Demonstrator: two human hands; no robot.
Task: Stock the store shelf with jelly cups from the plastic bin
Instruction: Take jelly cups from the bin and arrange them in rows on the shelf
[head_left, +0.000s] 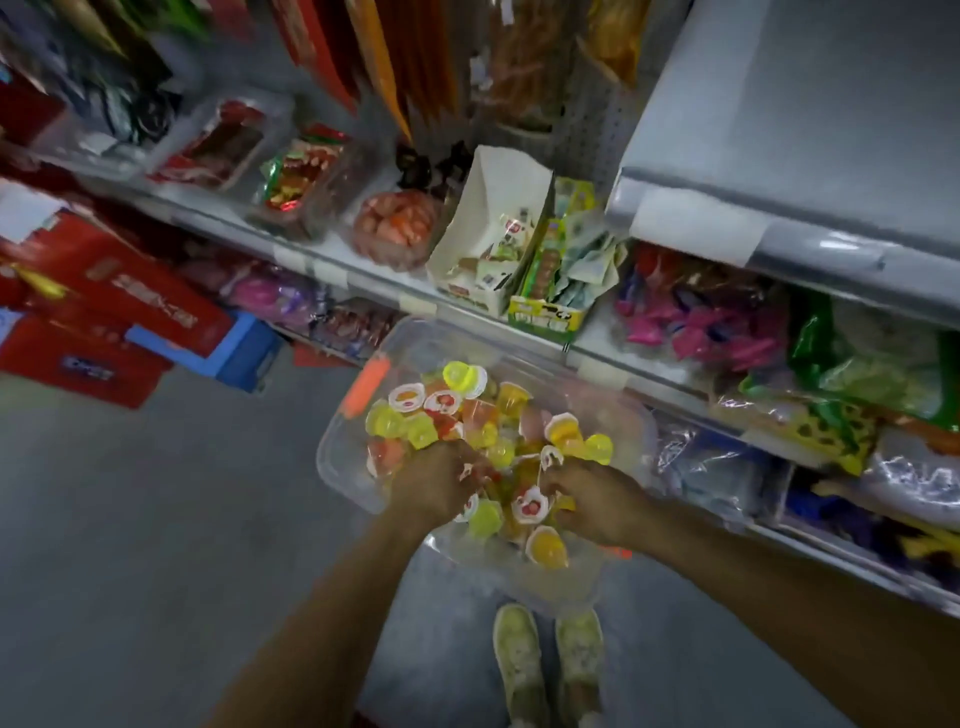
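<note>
**Op:** Where's the stock?

**Eng:** The jelly cups (467, 410) are all in the clear plastic bin (332, 447), dead centre in front of you. The store shelf (363, 265) runs from 10 to 3 o'clock behind it. I can't see any of these cups on the shelf.

**Op:** Hands?

**Eng:** Both are in the pile. Your left hand (436, 483) is at 7 o'clock of the bin and your right hand (597, 499) at 5 o'clock. Palms are down, fingers curled narrow into the cups, each hand gripping a few. Blur hides the count. Your forearms come in low from 6 o'clock with wrists roughly straight.

**Op:** Best way to take the handful?

**Eng:** My call: take a modest handful per hand and don't squeeze. The walls look thin and the lids probably pop easily. Lift straight up past the rim before you swing to 12–1 o'clock. One orange cup (545, 545) sits against the near wall at 6 o'clock and could tip out if you drag across it. I can't tell what supports the bin. Your shoes (519, 660) show beneath it, so don't lean on it.
</note>
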